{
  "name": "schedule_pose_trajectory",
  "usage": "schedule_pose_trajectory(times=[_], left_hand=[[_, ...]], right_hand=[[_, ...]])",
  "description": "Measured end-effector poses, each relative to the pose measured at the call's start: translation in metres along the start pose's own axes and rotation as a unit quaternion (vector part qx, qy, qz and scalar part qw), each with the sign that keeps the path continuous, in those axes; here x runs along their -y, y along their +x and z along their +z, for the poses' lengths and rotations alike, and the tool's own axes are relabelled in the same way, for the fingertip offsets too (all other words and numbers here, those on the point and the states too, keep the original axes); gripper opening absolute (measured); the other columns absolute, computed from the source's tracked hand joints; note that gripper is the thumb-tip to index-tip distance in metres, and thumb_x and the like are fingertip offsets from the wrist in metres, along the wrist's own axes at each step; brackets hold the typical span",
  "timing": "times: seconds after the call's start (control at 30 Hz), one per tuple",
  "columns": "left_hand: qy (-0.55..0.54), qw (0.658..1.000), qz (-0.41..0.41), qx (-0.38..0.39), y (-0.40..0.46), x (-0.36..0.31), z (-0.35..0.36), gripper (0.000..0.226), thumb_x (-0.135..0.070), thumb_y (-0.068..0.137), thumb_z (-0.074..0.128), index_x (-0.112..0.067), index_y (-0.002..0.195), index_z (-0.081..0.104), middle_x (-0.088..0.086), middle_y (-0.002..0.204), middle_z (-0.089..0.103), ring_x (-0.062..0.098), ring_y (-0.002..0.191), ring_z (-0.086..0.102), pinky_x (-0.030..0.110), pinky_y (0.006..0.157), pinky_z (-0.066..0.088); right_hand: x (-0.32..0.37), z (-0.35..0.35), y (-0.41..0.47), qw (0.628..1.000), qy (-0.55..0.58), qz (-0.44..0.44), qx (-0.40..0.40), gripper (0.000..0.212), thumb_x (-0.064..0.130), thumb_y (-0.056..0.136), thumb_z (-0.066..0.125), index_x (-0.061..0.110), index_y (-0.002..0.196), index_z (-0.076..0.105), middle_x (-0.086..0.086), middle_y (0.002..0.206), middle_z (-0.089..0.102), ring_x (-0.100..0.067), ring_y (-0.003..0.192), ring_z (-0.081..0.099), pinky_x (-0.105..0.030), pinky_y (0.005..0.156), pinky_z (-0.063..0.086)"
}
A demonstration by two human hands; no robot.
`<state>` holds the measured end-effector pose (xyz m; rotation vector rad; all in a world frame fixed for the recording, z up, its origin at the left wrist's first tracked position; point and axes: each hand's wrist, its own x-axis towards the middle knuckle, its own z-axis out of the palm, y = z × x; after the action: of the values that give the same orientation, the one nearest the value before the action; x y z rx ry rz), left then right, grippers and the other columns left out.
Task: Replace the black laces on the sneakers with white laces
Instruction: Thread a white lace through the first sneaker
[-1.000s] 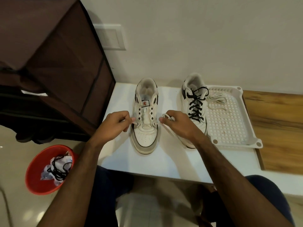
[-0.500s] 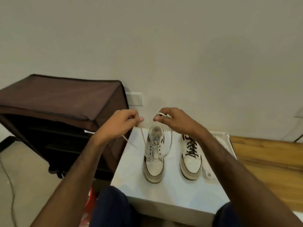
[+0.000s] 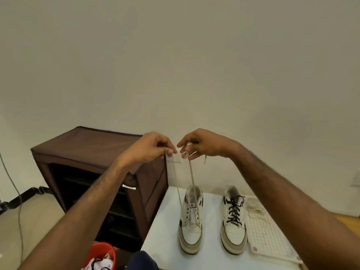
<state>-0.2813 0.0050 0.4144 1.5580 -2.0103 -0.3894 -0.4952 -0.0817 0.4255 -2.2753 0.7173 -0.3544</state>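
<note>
Raised well above the table since 1 s ago, both hands, and drawn close together in front of the wall. Left hand [image 3: 150,148] pinching 1 end of the white lace [image 3: 191,173] between thumb and forefinger; right hand [image 3: 202,145] pinching the other end, fingers curled, with a short tail hanging past the palm. Both strands pulled taut and running down into the lower eyelets of the left sneaker [image 3: 191,221] (no black lace on it). Fingertips of the 2 hands nearly touching, forearms stretched out from the lower corners.

Standing near the left edge of the white table [image 3: 163,227], toe toward the viewer, that sneaker; open tabletop in front of it. Just beside it, the right sneaker [image 3: 233,223], black lace [image 3: 233,210] threaded through. Touching or nearly touching the right sneaker, a white perforated tray [image 3: 270,236] with another white lace at its far end. Left of the table, a brown fabric shelf unit [image 3: 93,172]; below, a red bin [image 3: 102,256] holding a black lace.
</note>
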Motion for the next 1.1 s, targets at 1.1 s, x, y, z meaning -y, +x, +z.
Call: schedule_pose_trajectory(times=[1.1], left_hand=[[-0.233,0.943,0.029,-0.234,0.008,-0.014,0.006,0.009,-0.019,0.092,0.075,-0.019,0.099,0.081,0.007,0.104,0.071,0.015,0.100,0.067,0.022,0.086,0.051]], right_hand=[[0.015,0.001,-0.008,0.994,-0.017,0.007,-0.111,0.034,0.042,0.096,0.066,0.018,0.120,0.069,0.004,0.099,0.070,-0.006,0.083,0.067,-0.017,0.069,0.052]])
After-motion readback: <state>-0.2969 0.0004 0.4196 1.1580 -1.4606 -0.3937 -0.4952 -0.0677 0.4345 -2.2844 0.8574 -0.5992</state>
